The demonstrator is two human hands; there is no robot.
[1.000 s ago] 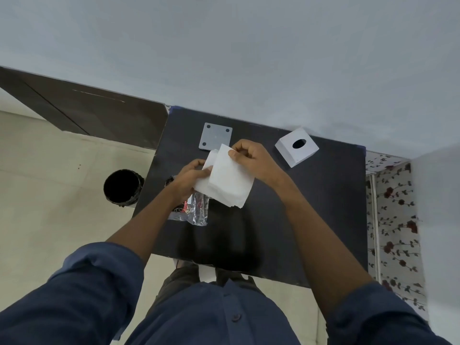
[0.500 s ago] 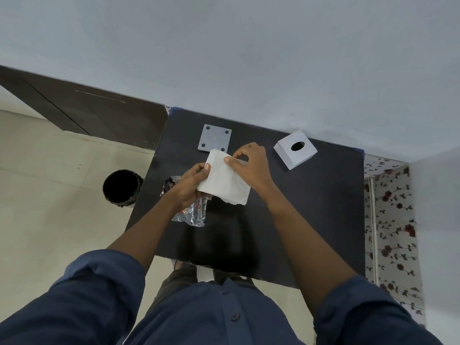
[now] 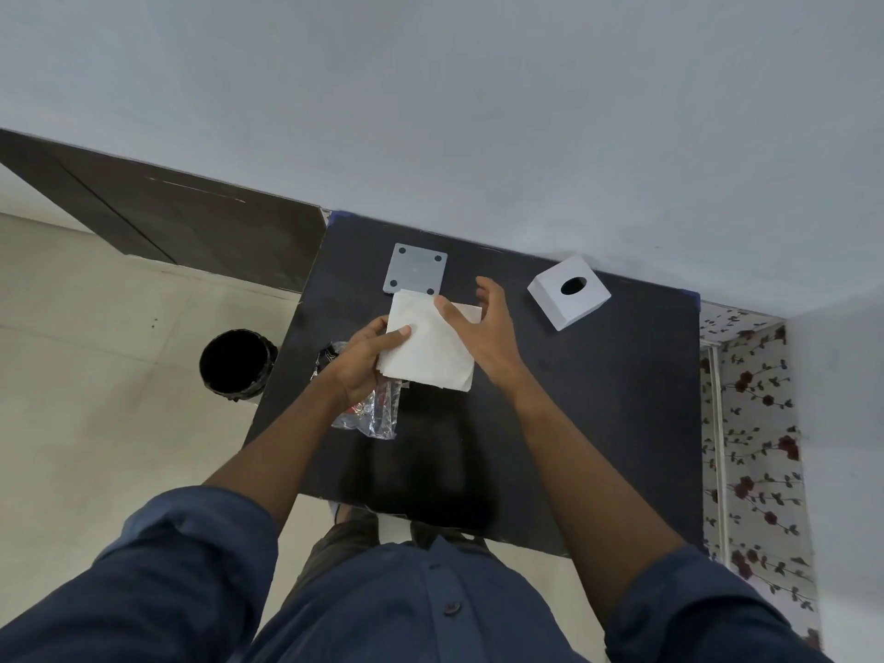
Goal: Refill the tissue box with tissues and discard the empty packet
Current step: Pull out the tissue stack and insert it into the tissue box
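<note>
While the left hand (image 3: 366, 358) pinches the tissues (image 3: 425, 346) (partly hiding the clear packet (image 3: 378, 413)), the right hand (image 3: 483, 327) rests on them, fingers spread.

Your left hand (image 3: 366, 358) holds a stack of soft, matt white paper tissues (image 3: 428, 349), faintly textured. Under that hand you have a clear, glossy, crinkled plastic packet (image 3: 375, 413) catching highlights. The counter (image 3: 598, 423) looks like a smooth, dark, matt board with a dull sheen near its front edge. Toward its far edge lies a flat, smooth, pale grey plate (image 3: 415, 276), plastic or metal, hard to tell. At the far right corner the white tissue box (image 3: 569, 292) looks smooth and matt. Your sleeves (image 3: 191, 567) are dark blue woven cloth.
</note>
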